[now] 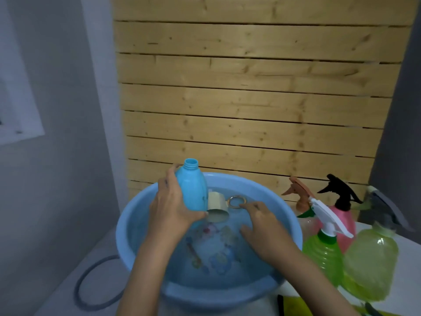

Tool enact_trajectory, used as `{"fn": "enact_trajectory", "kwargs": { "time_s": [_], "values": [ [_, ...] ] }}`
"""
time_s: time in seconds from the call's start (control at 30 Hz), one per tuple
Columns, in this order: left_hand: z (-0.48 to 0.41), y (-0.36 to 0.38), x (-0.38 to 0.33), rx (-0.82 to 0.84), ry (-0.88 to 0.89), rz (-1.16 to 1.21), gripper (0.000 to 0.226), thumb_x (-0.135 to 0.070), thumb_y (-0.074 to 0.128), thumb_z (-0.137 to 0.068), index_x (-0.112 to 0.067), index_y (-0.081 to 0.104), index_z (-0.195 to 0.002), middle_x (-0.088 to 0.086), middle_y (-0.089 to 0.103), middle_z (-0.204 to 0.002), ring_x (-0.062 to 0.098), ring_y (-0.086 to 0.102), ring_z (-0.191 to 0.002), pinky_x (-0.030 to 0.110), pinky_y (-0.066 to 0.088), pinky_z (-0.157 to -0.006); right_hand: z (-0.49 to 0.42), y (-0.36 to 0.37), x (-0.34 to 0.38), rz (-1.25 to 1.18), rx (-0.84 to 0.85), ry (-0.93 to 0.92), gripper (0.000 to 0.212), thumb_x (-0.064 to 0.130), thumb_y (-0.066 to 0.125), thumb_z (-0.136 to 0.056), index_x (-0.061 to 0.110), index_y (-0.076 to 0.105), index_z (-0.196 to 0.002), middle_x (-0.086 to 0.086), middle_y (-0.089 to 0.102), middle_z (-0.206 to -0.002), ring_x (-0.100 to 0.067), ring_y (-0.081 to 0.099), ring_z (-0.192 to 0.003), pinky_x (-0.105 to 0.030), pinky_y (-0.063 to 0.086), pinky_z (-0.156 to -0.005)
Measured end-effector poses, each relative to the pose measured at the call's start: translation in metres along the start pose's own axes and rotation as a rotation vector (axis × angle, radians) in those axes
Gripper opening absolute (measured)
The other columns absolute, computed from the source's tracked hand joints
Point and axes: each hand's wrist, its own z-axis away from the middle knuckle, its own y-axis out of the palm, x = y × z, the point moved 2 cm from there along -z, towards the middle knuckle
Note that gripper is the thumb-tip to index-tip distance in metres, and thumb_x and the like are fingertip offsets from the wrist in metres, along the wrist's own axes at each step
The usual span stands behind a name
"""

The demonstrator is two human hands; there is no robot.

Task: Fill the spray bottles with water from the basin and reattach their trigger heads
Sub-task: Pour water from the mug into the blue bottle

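Note:
My left hand (169, 209) grips a light blue spray bottle (193, 188) and holds it upright over the blue basin (127, 226). The bottle's threaded neck is bare, with no trigger head on it. A cream cup (217, 207) with a gold ring handle (235, 201) floats in the water just beside the bottle's base. My right hand (262, 226) hovers low over the water with its fingers spread, and the index fingertip is at the ring handle. It holds nothing.
Several spray bottles with trigger heads stand right of the basin: orange-headed (300, 197), pink with a black head (344, 215), green with a white head (323, 249), yellow-green with a grey head (371, 258). A grey hose (91, 272) loops at the lower left. A wooden slat wall (250, 99) stands behind.

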Motion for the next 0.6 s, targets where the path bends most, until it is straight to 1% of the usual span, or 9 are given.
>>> {"fn": "enact_trajectory", "kwargs": {
  "time_s": [0.07, 0.17, 0.27, 0.33, 0.4, 0.47, 0.53, 0.6],
  "values": [
    [-0.007, -0.003, 0.002, 0.039, -0.017, -0.023, 0.117, -0.025, 0.091, -0.052, -0.026, 0.017, -0.142, 0.003, 0.037, -0.134, 0.028, 0.047, -0.118, 0.041, 0.045, -0.09, -0.014, 0.006, -0.001, 0.096, 0.051, -0.016, 0.054, 0.016, 0.048, -0.092, 0.025, 0.034, -0.143, 0.001, 0.025, -0.148, -0.024, 0.039, -0.13, -0.035, 0.044, -0.094],
    [-0.018, -0.003, 0.007, 0.08, -0.022, -0.064, 0.114, -0.025, 0.091, -0.053, -0.027, 0.02, -0.142, 0.003, 0.038, -0.13, 0.028, 0.047, -0.116, 0.038, 0.045, -0.088, -0.043, 0.019, -0.002, 0.295, 0.167, -0.032, 0.057, 0.011, 0.049, -0.09, 0.021, 0.034, -0.144, -0.004, 0.024, -0.15, -0.027, 0.031, -0.135, -0.035, 0.041, -0.1],
    [-0.025, -0.001, 0.011, 0.046, 0.028, 0.003, 0.11, -0.021, 0.091, -0.051, -0.029, 0.025, -0.139, -0.001, 0.039, -0.127, 0.024, 0.045, -0.116, 0.032, 0.041, -0.085, -0.072, 0.032, -0.001, 0.448, 0.23, -0.073, 0.061, 0.008, 0.057, -0.086, 0.016, 0.035, -0.142, -0.007, 0.033, -0.146, -0.027, 0.03, -0.136, -0.035, 0.039, -0.103],
    [-0.029, 0.001, 0.013, 0.019, 0.085, 0.022, 0.109, -0.021, 0.091, -0.05, -0.03, 0.027, -0.138, -0.004, 0.041, -0.127, 0.021, 0.043, -0.118, 0.033, 0.04, -0.09, -0.088, 0.039, -0.001, 0.524, 0.255, -0.091, 0.061, 0.008, 0.061, -0.085, 0.016, 0.036, -0.14, -0.008, 0.04, -0.139, -0.027, 0.036, -0.132, -0.034, 0.038, -0.1],
    [-0.032, 0.002, 0.014, 0.033, 0.143, -0.054, 0.109, -0.022, 0.09, -0.049, -0.032, 0.028, -0.138, -0.005, 0.041, -0.13, 0.021, 0.04, -0.119, 0.036, 0.039, -0.096, -0.098, 0.042, 0.0, 0.595, 0.275, -0.113, 0.066, 0.01, 0.059, -0.088, 0.019, 0.027, -0.145, -0.01, 0.041, -0.137, -0.028, 0.039, -0.13, -0.034, 0.037, -0.1],
    [-0.035, 0.002, 0.016, 0.074, 0.183, -0.169, 0.109, -0.02, 0.087, -0.053, -0.035, 0.025, -0.14, -0.006, 0.039, -0.134, 0.02, 0.039, -0.12, 0.036, 0.037, -0.099, -0.109, 0.047, 0.001, 0.649, 0.274, -0.144, 0.075, 0.013, 0.055, -0.092, 0.026, 0.012, -0.151, -0.011, 0.04, -0.139, -0.029, 0.039, -0.13, -0.035, 0.035, -0.101],
    [-0.036, 0.004, 0.019, 0.139, 0.19, -0.238, 0.107, -0.019, 0.085, -0.055, -0.038, 0.022, -0.139, -0.008, 0.037, -0.135, 0.019, 0.038, -0.12, 0.037, 0.039, -0.098, -0.116, 0.053, 0.001, 0.685, 0.265, -0.174, 0.077, 0.018, 0.05, -0.095, 0.035, 0.0, -0.152, -0.012, 0.039, -0.141, -0.03, 0.041, -0.129, -0.036, 0.035, -0.101],
    [-0.035, 0.008, 0.023, 0.212, 0.16, -0.259, 0.106, -0.022, 0.085, -0.056, -0.039, 0.019, -0.138, -0.009, 0.035, -0.134, 0.019, 0.038, -0.121, 0.038, 0.042, -0.095, -0.12, 0.06, -0.003, 0.686, 0.253, -0.181, 0.081, 0.018, 0.049, -0.096, 0.042, -0.007, -0.15, -0.012, 0.039, -0.141, -0.03, 0.044, -0.127, -0.037, 0.037, -0.099]
  ]
}}
